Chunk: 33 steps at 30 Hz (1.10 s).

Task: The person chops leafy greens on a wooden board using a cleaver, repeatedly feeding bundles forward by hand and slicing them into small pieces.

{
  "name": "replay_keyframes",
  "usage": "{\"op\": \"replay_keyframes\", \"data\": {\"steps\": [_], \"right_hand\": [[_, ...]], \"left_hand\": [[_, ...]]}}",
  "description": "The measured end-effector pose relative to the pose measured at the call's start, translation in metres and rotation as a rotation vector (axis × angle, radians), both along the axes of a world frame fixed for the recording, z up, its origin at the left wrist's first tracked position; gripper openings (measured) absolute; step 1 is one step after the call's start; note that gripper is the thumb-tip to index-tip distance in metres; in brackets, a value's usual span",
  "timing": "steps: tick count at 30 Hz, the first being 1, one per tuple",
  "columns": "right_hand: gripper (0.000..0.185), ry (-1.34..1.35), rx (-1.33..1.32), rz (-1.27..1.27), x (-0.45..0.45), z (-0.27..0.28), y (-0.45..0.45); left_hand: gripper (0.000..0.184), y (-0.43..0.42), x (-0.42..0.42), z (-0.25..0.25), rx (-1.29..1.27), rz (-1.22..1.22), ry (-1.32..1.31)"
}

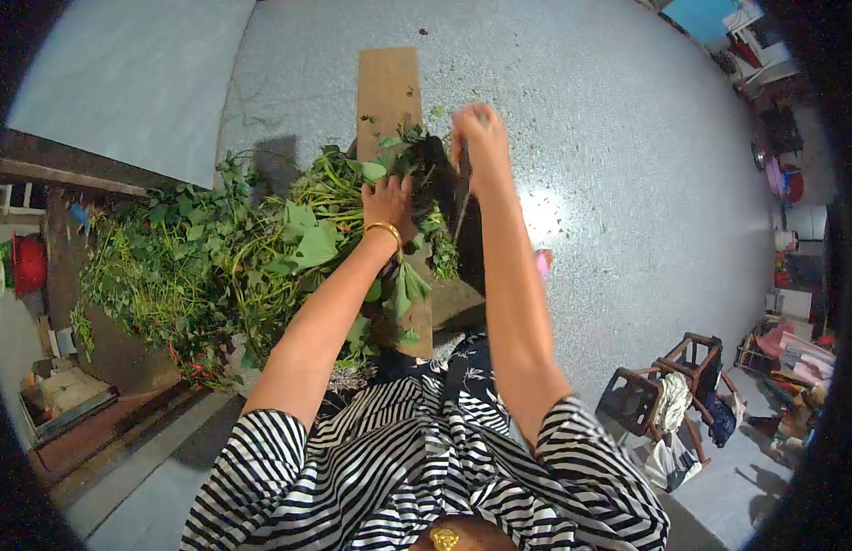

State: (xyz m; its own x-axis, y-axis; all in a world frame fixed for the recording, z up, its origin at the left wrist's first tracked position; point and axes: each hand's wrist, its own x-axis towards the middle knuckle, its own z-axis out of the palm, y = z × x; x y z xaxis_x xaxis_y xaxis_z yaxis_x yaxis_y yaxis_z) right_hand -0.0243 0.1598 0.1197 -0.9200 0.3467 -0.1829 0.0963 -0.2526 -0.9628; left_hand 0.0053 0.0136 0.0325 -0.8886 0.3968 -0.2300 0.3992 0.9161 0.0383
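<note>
My left hand (387,202) presses down on a bunch of leafy green stems (329,197), which lies across a long wooden board (389,87). A gold bangle is on that wrist. To the right, my right hand (481,133) is raised, its fingers wrapped round the handle of a knife (462,197) whose blade points down toward me. Cut green pieces (440,243) lie just left of the blade, beside the board. A dark shape lies under the knife; I cannot make out what it is.
A big heap of leafy vines (169,257) spreads over the floor at the left. Small leaf scraps dot the grey floor (628,184). Wooden stools with cloths (674,395) stand at the lower right. A red basin (29,264) is at the far left.
</note>
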Motion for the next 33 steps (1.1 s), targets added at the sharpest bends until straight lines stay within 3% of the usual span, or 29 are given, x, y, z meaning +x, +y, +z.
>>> {"op": "replay_keyframes", "data": {"steps": [4, 7, 9, 11, 13, 15, 17, 18, 21, 23, 25, 27, 30, 33], "right_hand": [[0.011, 0.058, 0.071, 0.051, 0.071, -0.053, -0.026], [0.013, 0.018, 0.018, 0.112, 0.065, -0.042, -0.025], [0.013, -0.097, 0.033, 0.073, 0.036, -0.007, -0.015], [0.014, -0.09, -0.028, 0.206, -0.013, -0.011, 0.013], [0.017, -0.3, -0.005, 0.206, -0.072, -0.007, 0.028], [0.019, -0.284, -0.155, 0.184, -0.104, 0.0, 0.03], [0.019, -0.287, -0.146, 0.185, -0.119, -0.006, 0.031], [0.02, -0.293, -0.138, 0.19, -0.122, -0.008, 0.03], [0.018, -0.143, -0.074, 0.167, -0.071, -0.004, 0.023], [0.016, 0.045, -0.004, 0.016, -0.007, 0.001, -0.001], [0.014, -0.007, 0.005, -0.042, 0.045, -0.016, -0.019], [0.014, 0.104, 0.082, 0.066, 0.082, -0.05, -0.03], [0.01, 0.111, 0.017, 0.069, 0.058, -0.058, -0.019], [0.013, -0.165, 0.032, 0.176, -0.005, -0.01, 0.011]], "left_hand": [[0.061, 0.0, 0.003, -0.006, 0.076, 0.025, -0.005], [0.065, -0.003, 0.006, -0.005, 0.071, 0.028, -0.025], [0.071, -0.003, 0.02, -0.001, 0.101, 0.007, 0.106], [0.075, -0.001, 0.036, 0.004, 0.05, 0.001, 0.031], [0.076, 0.001, 0.045, 0.002, 0.008, -0.03, 0.066], [0.075, 0.003, 0.044, 0.003, 0.035, -0.039, 0.058], [0.072, 0.001, 0.03, 0.004, 0.086, -0.05, 0.055], [0.071, -0.002, 0.012, -0.035, -0.05, -0.094, 0.075], [0.069, 0.009, -0.009, -0.002, 0.0, 0.007, -0.115], [0.064, 0.01, -0.002, -0.005, 0.027, 0.024, -0.085], [0.056, 0.009, 0.002, -0.015, 0.091, 0.032, 0.05], [0.053, 0.008, 0.002, -0.013, 0.093, 0.029, -0.008], [0.052, 0.002, 0.015, -0.014, 0.141, 0.027, 0.058], [0.054, 0.002, 0.04, -0.028, 0.034, -0.046, 0.253]]}}
